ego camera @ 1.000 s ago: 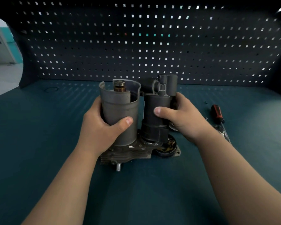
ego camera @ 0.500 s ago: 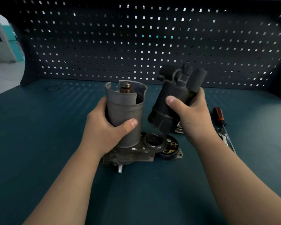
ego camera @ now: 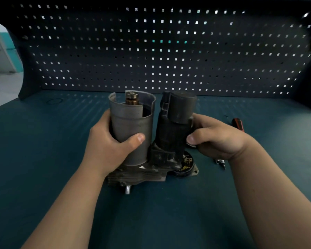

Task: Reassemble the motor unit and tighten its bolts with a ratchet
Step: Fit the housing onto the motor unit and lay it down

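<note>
Mostly out of sight behind right hand, tight around black housing: screwdriver; left hand likewise around grey cylinder.

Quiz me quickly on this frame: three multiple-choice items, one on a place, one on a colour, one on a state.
1. The red-handled screwdriver lies: A) inside a drawer; B) right of the right hand; C) in a toolbox.
2. The housing gripped by the left hand is: A) grey; B) yellow; C) white.
3. The black part in the right hand: A) lies flat; B) stands on the base beside the housing; C) hangs overhead.
Answers: B, its handle shows beyond the right hand. A, dull grey metal. B, its lower end meets the base.
</note>
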The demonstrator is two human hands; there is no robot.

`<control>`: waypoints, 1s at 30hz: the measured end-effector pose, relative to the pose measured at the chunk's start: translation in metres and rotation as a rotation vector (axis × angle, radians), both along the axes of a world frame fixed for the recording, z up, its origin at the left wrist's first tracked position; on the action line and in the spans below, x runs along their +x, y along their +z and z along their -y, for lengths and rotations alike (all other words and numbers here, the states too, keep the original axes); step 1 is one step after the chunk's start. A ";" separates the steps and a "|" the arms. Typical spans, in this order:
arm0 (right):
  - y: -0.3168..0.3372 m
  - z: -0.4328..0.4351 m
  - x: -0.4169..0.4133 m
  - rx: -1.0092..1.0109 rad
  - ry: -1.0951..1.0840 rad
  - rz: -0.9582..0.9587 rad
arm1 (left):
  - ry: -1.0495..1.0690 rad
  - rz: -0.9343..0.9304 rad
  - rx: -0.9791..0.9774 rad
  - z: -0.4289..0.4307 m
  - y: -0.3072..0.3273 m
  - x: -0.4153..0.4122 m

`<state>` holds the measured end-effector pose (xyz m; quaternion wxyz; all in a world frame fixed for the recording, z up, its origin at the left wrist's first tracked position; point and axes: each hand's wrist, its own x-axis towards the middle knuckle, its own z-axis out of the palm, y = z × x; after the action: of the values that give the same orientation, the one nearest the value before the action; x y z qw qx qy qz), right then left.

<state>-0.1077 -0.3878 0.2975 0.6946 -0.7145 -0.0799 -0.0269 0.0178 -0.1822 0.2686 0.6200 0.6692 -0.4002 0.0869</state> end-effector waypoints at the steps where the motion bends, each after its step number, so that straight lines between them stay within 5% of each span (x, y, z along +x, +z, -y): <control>1: 0.002 0.001 -0.001 -0.005 0.015 0.012 | 0.000 0.002 -0.002 0.000 0.000 0.000; 7: 0.003 -0.006 0.001 -0.254 -0.277 0.064 | 0.011 0.010 -0.005 -0.001 0.000 0.001; 13: -0.014 -0.025 0.022 -0.276 -0.749 0.088 | 0.014 0.006 -0.009 0.000 -0.001 0.002; 17: -0.019 -0.023 0.020 -0.269 -0.558 -0.051 | 0.018 0.023 -0.009 -0.001 -0.001 0.002; 25: -0.013 -0.011 0.004 -0.163 -0.271 -0.021 | 0.011 0.013 -0.010 -0.002 0.000 0.001; 30: -0.013 -0.018 0.006 -0.325 -0.353 0.010 | 0.006 0.005 -0.011 -0.001 0.000 0.000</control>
<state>-0.1012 -0.3699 0.2842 0.5545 -0.8197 0.0397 -0.1382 0.0179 -0.1814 0.2691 0.6225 0.6666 -0.3995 0.0927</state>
